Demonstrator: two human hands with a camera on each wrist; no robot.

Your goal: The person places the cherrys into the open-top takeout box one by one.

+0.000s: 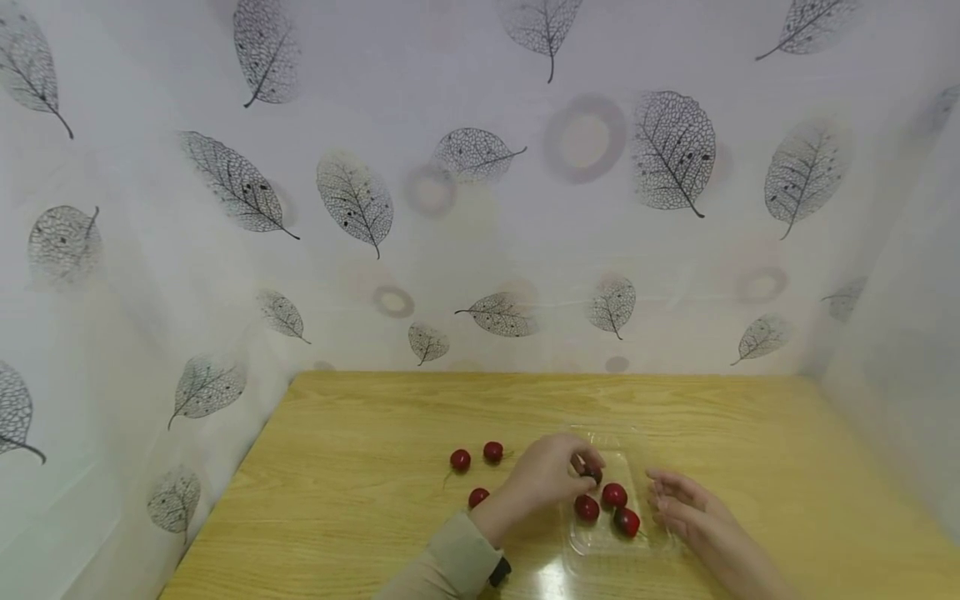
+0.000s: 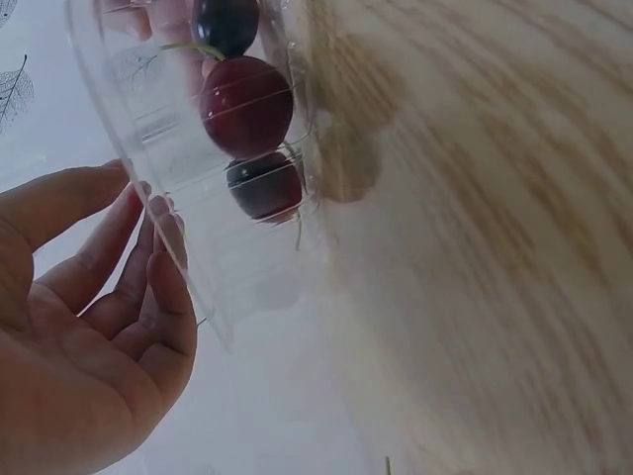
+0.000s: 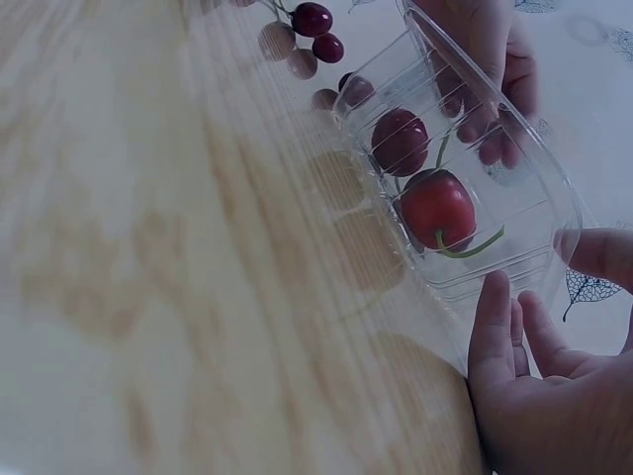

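Observation:
A clear plastic container [image 1: 600,546] rests on the table, with dark red cherries [image 1: 614,496] inside. My left hand [image 1: 551,471] is above its far left part, fingers loosely bent over a dark cherry [image 1: 592,473]. In the left wrist view a dark cherry [image 2: 265,186] lies low in the container, apart from the left fingertips [image 2: 119,178], and nothing shows between them. My right hand [image 1: 697,517] is at the container's right side. In the right wrist view its extended fingers [image 3: 492,317] and thumb are beside the rim; whether they touch it I cannot tell.
Left of the container lie three more cherries: one cherry [image 1: 461,460], another cherry [image 1: 492,452] and a third cherry [image 1: 478,497] partly behind the left forearm. Pale leaf-patterned sheeting [image 1: 480,233] rises around the wooden table [image 1: 337,467]. A small black object [image 1: 499,571] shows beside the left sleeve.

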